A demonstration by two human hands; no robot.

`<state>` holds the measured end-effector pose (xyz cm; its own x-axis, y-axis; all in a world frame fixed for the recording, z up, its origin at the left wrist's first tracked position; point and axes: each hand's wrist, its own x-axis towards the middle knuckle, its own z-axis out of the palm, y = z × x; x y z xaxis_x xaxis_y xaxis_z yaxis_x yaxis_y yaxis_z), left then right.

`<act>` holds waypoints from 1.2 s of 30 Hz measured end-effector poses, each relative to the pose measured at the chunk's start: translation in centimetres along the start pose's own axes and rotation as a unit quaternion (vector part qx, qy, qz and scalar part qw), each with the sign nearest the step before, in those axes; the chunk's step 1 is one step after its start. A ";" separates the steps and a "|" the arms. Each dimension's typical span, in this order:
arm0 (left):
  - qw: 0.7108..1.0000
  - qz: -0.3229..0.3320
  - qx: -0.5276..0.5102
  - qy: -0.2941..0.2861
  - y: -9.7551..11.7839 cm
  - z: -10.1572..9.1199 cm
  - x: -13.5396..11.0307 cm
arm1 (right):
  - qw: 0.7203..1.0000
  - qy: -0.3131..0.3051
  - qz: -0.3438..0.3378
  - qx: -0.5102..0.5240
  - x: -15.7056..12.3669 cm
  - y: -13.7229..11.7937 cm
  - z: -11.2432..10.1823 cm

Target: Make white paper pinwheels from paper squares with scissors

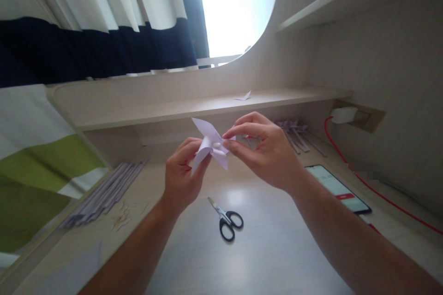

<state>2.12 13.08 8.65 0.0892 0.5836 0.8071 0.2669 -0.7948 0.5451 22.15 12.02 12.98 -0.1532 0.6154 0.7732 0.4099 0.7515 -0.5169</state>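
A pale lilac paper pinwheel point(206, 142) is held up over the desk, its curved blades meeting at a small whitish centre. My left hand point(185, 170) grips it from the left and behind, the thumb below the blades; part of those fingers is hidden by the paper. From the right, my right hand point(263, 147) pinches a blade close to the centre between thumb and index finger. Below the hands, black-handled scissors point(226, 219) lie on the desk with the blades pointing away to the left.
Rolled paper sticks point(107, 193) lie in a bundle at the left, beside small scattered pale pieces point(121, 215). Finished-looking pinwheels on sticks point(296, 133) rest at the back right. A phone point(337, 189) and a red cable point(367, 184) occupy the right side. A shelf point(173, 109) spans the back.
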 end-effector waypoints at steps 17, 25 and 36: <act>0.972 0.008 0.135 -0.194 5.7 -2.7 -5.0 | 0.987 -0.128 0.098 0.011 -7.0 -3.7 0.8; 0.950 -0.035 0.156 -0.268 4.9 -3.5 -10.4 | 0.958 -0.190 0.194 0.089 -12.1 -3.2 2.6; 0.936 -0.074 0.181 -0.292 5.2 -3.6 -11.9 | 0.930 -0.228 0.247 0.146 -14.4 -1.9 3.6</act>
<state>-0.98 1.42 2.69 0.5071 0.7583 0.4097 0.6162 -0.6513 0.4428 20.32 2.60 1.53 -0.4042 0.8896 0.2129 0.2804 0.3420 -0.8969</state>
